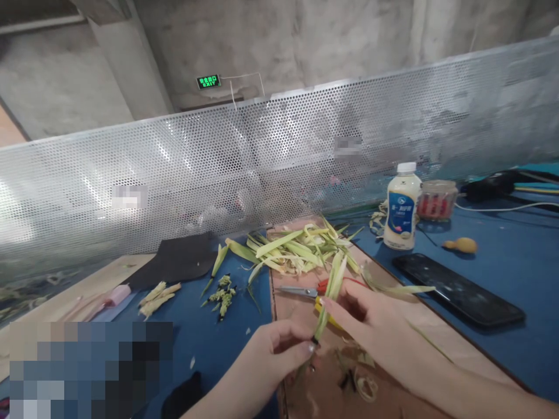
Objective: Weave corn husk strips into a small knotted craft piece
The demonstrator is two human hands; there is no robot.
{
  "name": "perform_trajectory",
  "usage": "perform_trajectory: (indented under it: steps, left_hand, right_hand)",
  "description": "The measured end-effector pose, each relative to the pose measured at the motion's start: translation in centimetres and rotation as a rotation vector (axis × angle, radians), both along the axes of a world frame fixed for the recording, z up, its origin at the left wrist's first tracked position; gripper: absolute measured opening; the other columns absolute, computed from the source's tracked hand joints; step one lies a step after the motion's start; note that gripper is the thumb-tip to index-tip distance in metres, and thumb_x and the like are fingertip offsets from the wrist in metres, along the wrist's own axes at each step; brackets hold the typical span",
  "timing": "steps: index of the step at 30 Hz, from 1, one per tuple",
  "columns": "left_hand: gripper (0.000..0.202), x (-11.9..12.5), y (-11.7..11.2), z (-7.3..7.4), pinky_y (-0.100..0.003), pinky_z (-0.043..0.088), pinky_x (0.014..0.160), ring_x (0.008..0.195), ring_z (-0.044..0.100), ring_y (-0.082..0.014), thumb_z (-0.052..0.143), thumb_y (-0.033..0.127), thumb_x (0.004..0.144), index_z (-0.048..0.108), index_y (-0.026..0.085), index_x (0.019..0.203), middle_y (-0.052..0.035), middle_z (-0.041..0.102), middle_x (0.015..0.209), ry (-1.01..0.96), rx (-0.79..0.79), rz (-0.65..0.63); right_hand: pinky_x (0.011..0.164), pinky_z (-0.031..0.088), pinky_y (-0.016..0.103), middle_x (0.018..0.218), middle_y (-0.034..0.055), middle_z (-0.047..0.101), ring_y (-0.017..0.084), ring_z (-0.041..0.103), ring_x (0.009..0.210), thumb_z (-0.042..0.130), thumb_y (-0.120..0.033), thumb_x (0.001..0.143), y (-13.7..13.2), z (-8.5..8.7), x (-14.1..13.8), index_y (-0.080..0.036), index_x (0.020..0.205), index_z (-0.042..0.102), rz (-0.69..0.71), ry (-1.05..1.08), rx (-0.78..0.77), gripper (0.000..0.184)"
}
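Observation:
A small bundle of pale green husk leaves (335, 279) stands tilted between my hands, its lower end dark, as if bound. My left hand (279, 352) pinches that dark lower end between thumb and fingers. Higher up, my right hand (379, 326) grips the leaves with thumb and fingers; its fingertips are partly hidden behind them. Scissors (299, 290) with red and yellow handles lie just beyond, blades pointing left, handles partly covered by the bundle and my right hand. A pile of loose husk leaves (297, 247) lies behind on the brown board (290, 311).
Right of the board are a phone (458, 290), a white-capped bottle (400, 209), a jar (438, 201) and a small gourd (460, 245). Small green bunches (222, 295) and dry pieces (159, 297) lie left on the blue surface. A perforated metal screen (196, 169) stands behind.

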State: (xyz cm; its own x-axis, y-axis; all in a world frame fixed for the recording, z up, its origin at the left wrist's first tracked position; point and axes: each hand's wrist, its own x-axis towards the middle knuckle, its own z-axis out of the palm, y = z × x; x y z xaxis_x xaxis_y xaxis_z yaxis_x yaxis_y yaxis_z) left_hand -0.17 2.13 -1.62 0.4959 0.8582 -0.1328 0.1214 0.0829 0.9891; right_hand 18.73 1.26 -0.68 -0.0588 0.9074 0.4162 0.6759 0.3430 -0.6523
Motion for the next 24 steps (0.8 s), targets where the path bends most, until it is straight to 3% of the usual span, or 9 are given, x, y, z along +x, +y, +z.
perform_trajectory:
  steps: [9, 14, 19, 24]
  left_hand:
    - [0.027, -0.3, 0.3, -0.5, -0.024, 0.037, 0.061, 0.058, 0.051, -0.0099, 0.063, 0.037, 0.07, 0.06, 0.012, 0.077, -0.0011, 0.06, 0.067, 0.03, 0.021, 0.028]
    - [0.025, -0.3, 0.4, -0.6, -0.021, 0.036, 0.06, 0.059, 0.05, -0.009, 0.068, 0.035, 0.066, 0.06, 0.012, 0.07, -0.0002, 0.059, 0.066, -0.07, -0.04, 0.081]
    - [0.021, 0.0, -0.1, -0.2, -0.018, 0.033, 0.052, 0.052, 0.047, -0.0052, 0.068, 0.03, 0.069, 0.057, 0.012, 0.072, 0.0013, 0.055, 0.062, -0.356, -0.206, 0.112]
    - [0.026, 0.5, -0.5, 0.2, -0.019, 0.037, 0.051, 0.052, 0.051, -0.0067, 0.072, 0.031, 0.064, 0.054, 0.013, 0.067, 0.0007, 0.056, 0.062, -0.38, -0.233, 0.148]
  right_hand:
    - [0.052, 0.035, 0.024, 0.057, -0.0031, 0.049, 0.012, 0.047, 0.055, 0.038, -0.036, 0.086, -0.6, 1.1, -0.4, -0.019, 0.063, 0.045, 0.034, -0.106, -0.031, 0.029]
    - [0.054, 0.036, 0.024, 0.06, -0.0029, 0.05, 0.012, 0.048, 0.057, 0.038, -0.032, 0.086, -1.0, 1.6, -0.8, -0.02, 0.066, 0.046, 0.065, -0.103, -0.072, 0.025]
    - [0.044, 0.029, 0.022, 0.05, -0.0055, 0.045, 0.01, 0.043, 0.045, 0.048, -0.029, 0.08, -2.0, 0.4, -1.5, -0.021, 0.071, 0.051, 0.125, -0.219, 0.09, 0.013]
    - [0.043, 0.025, 0.02, 0.049, -0.0061, 0.045, 0.009, 0.042, 0.043, 0.049, -0.024, 0.078, -1.8, -1.4, -2.0, -0.023, 0.071, 0.053, 0.158, -0.261, 0.202, 0.008]
